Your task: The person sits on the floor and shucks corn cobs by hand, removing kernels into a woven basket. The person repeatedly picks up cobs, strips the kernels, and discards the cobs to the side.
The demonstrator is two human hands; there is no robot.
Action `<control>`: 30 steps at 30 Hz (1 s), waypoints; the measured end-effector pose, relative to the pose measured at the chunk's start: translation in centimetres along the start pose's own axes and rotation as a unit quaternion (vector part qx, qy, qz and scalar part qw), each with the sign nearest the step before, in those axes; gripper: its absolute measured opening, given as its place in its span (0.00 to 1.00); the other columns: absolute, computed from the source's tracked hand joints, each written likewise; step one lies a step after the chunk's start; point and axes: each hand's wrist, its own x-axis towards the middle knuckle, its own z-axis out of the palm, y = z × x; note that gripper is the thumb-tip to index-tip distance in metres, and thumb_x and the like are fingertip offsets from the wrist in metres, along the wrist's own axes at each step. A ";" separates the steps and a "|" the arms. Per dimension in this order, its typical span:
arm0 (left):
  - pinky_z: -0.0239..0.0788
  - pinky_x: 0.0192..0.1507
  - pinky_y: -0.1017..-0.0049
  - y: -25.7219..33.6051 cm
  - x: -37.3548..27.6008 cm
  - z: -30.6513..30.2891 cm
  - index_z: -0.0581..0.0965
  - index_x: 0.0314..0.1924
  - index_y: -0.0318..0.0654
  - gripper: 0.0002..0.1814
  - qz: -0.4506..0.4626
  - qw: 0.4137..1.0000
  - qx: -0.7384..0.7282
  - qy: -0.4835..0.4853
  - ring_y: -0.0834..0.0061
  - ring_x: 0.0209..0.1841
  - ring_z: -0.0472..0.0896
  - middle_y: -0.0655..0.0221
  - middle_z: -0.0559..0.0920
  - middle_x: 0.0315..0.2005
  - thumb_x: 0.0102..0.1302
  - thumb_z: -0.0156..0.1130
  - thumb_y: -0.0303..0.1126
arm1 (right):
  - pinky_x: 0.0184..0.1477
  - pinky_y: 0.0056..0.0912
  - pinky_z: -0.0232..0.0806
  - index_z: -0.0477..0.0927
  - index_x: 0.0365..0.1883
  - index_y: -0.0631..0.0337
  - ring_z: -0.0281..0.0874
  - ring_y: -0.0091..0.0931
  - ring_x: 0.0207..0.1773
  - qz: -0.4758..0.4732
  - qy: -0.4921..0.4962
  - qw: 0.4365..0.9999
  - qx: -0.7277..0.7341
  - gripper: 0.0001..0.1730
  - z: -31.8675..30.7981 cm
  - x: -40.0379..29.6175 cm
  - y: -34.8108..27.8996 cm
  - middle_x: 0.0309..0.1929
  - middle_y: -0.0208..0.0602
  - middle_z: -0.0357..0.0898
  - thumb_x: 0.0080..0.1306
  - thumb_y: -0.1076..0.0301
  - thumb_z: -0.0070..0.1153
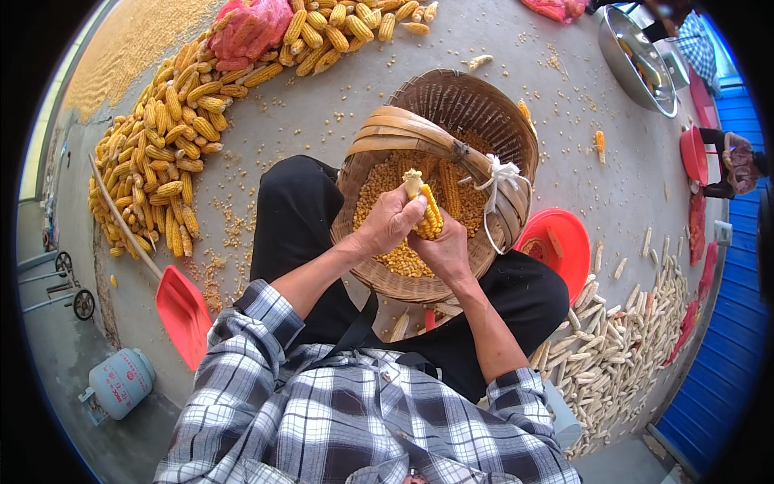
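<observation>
Between my knees stands a woven bamboo basket (pixel 393 289) with a broad bamboo handle, white cord tied to its right side. Loose yellow corn kernels (pixel 404 261) lie inside, with an ear of corn (pixel 448 184) resting on them. Above the kernels, my left hand (pixel 390 219) and my right hand (pixel 444 245) are both closed on a partly shelled ear of corn (pixel 430 219). Bare cob shows at its top left; rows of kernels remain along its right side. The fingers hide its lower end.
Unshelled ears of corn (pixel 169 145) are heaped at the left, beside a red shovel (pixel 183 314). A red basin (pixel 568 242) stands right of the basket, near many bare cobs (pixel 611 351). Other people are at the upper right, by a metal basin (pixel 635 72) and a red basin.
</observation>
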 end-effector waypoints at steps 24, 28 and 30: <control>0.68 0.45 0.77 -1.3 0.0 0.9 0.68 0.58 0.35 0.27 -0.052 0.986 -0.091 -0.130 0.82 0.43 0.72 0.72 0.73 0.40 0.65 0.56 0.44 | 0.24 0.17 0.61 0.77 0.39 0.62 0.62 0.13 0.22 0.068 0.014 0.905 0.419 0.17 -4.3 1.6 -1.3 0.23 0.23 0.69 0.70 0.55 0.54; 0.70 0.45 0.77 -1.2 -0.4 1.3 0.69 0.57 0.33 0.27 -0.058 0.981 -0.099 -0.160 0.81 0.43 0.73 0.70 0.75 0.43 0.64 0.54 0.43 | 0.22 0.19 0.58 0.75 0.34 0.61 0.61 0.13 0.22 0.089 -0.006 0.904 0.417 0.13 -5.0 1.5 -1.1 0.22 0.23 0.68 0.72 0.60 0.52; 0.71 0.44 0.77 -0.8 -0.4 1.2 0.69 0.58 0.33 0.27 -0.072 0.972 -0.133 -0.178 0.81 0.44 0.73 0.70 0.75 0.44 0.63 0.54 0.43 | 0.23 0.19 0.58 0.76 0.36 0.62 0.61 0.14 0.22 0.087 -0.010 0.884 0.459 0.11 -5.0 1.4 -1.3 0.22 0.23 0.69 0.72 0.62 0.51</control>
